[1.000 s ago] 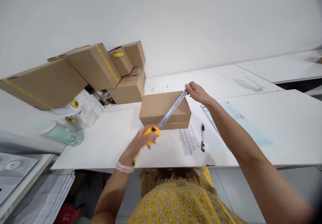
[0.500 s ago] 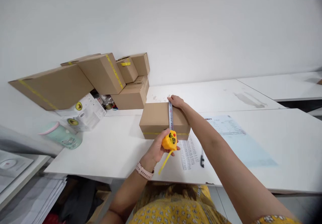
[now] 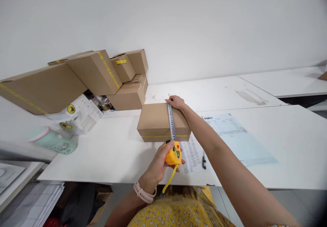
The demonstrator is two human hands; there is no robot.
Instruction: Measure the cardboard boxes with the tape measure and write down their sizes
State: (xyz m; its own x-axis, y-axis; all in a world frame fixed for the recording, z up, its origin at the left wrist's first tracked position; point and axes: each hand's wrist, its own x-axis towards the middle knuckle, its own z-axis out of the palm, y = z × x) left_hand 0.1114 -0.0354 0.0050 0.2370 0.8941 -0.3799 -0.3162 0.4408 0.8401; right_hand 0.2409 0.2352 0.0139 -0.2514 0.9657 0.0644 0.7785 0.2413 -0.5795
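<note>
A closed brown cardboard box (image 3: 155,118) with a thin yellow strip along its front side lies on the white table (image 3: 107,159). In my left hand (image 3: 158,164) is the yellow case of a tape measure (image 3: 173,153), held just in front of the box, its yellow wrist strap dangling below. The silver blade (image 3: 171,121) runs from the case across the box top to the far edge. There my right hand (image 3: 176,101) pinches the blade's end against the box; the tip itself is hidden by the fingers.
Several cardboard boxes (image 3: 92,70) are stacked at the back left, beside a white avocado-print box (image 3: 81,114) and a mint tumbler (image 3: 55,142). A sheet of printed numbers (image 3: 190,155), a black pen (image 3: 204,162) and a pale blue form (image 3: 235,138) lie on the right.
My left hand has drawn the tape case toward me, so more blade shows past the box's front. My right hand stays at the far edge. The view has shifted slightly.
</note>
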